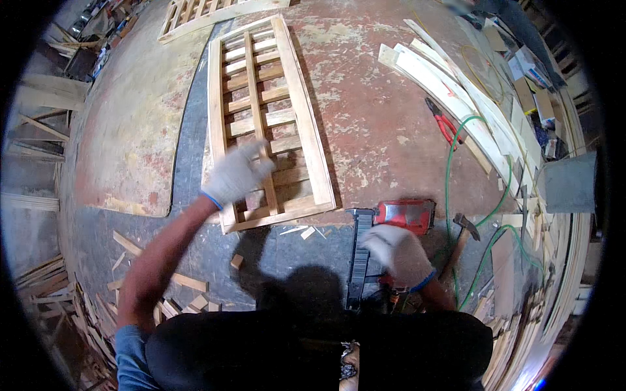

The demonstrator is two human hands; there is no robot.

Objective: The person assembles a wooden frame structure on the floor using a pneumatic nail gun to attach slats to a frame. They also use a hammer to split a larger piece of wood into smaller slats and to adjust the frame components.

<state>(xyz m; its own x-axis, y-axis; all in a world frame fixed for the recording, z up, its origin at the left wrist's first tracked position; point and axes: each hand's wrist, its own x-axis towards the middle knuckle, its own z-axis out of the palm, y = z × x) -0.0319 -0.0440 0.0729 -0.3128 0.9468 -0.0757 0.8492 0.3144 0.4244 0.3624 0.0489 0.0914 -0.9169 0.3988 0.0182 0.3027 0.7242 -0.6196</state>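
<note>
Spreading loosely, the gloved fingers of the left hand lay apart over the near end of a wooden frame, on or just above its slats; motion blur hid whether they pressed down. They clamped on nothing. The fingers of the right hand, also in a white glove, curled together around the top of a nail gun, closed on its body near the red housing. The gun's dark magazine ran from there toward the near edge, just left of that hand.

The frame lay flat on a worn, reddish workbench, its long side running from near to far, with two long rails, a centre strip and many short cross slats. Its near end sat just left of the gun. A second frame lay at the far edge, apart from the first.

To the right of the gun a hammer rested close by, and a green hose looped across the bench past it. Red pliers lay farther off beside a stack of pale boards. Offcuts littered the near left, under the left forearm.
</note>
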